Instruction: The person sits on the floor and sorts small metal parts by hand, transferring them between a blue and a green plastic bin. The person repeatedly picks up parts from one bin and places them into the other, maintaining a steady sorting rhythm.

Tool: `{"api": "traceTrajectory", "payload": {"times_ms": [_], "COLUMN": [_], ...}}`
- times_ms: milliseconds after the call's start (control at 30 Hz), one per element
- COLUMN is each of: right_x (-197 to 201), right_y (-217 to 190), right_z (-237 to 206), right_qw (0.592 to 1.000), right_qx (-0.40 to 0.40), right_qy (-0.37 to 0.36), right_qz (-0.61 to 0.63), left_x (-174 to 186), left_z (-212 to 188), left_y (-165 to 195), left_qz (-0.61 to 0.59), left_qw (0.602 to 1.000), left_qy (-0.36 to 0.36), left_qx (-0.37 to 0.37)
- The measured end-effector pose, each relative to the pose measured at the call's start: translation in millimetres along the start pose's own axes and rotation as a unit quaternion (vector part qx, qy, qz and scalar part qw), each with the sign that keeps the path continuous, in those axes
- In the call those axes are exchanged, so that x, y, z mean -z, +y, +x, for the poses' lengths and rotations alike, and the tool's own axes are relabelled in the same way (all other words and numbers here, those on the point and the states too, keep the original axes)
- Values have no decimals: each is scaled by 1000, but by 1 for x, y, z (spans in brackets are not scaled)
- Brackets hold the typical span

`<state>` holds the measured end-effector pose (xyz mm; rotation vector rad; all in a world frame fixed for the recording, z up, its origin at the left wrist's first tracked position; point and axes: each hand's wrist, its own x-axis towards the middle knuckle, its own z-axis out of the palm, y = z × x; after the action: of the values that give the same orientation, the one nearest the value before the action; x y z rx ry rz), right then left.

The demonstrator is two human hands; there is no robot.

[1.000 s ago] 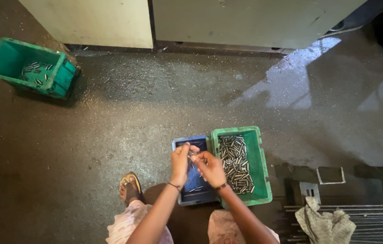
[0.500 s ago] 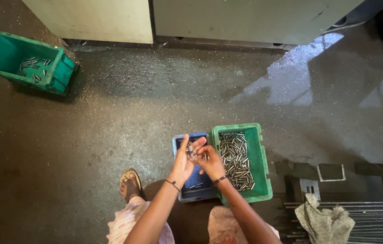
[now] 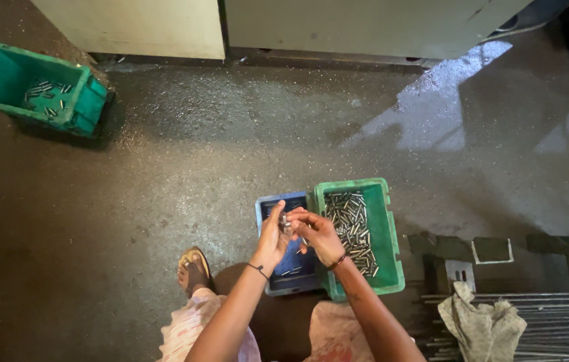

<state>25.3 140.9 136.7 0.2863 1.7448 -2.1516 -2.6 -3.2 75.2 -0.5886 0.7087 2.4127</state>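
Both my hands are together at lower centre of the frame, over the blue bin (image 3: 284, 278). Left hand (image 3: 271, 238): fingers curled up, thumb and fingertips pinched on a small metal pin (image 3: 285, 220). Right hand (image 3: 319, 234): fingers bent in toward the same spot, tips touching or just beside the pin; can't tell whether it holds a second piece. Neither hand is spread, both closed down to a fine pinch. Pin sits between the two hands, above the blue bin's upper half, too small to read its shape beyond short and shiny.

Blue bin is on the floor (image 3: 231, 147), a few loose pins in its bottom. Green bin (image 3: 391, 241) touches its right side, holding a heap of the same pins (image 3: 351, 228). My right wrist crosses the green bin's lower left corner.

Second green bin (image 3: 80, 104) at upper left, well apart, a few pins inside. My sandalled foot (image 3: 194, 268) is just left of the blue bin. Rag (image 3: 482, 325) lies on metal rods (image 3: 566, 328) at lower right.
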Motion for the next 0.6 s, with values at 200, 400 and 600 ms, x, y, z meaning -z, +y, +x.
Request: {"api": "traceTrajectory", "payload": {"times_ms": [200, 400, 600], "right_x": [-2, 1, -7], "right_y": [10, 14, 27], "right_z": [4, 0, 8], "right_qw": [999, 993, 996], "right_qx": [-7, 12, -18], "right_qy": [35, -41, 67], "right_qz": [-24, 108, -61], "left_x": [-4, 0, 3], "left_z": [1, 8, 7], "left_y": [0, 4, -3], "left_qz": [52, -38, 17], "left_qw": [998, 990, 1000], "left_qy": [36, 138, 0], "left_qx": [-19, -8, -22]}}
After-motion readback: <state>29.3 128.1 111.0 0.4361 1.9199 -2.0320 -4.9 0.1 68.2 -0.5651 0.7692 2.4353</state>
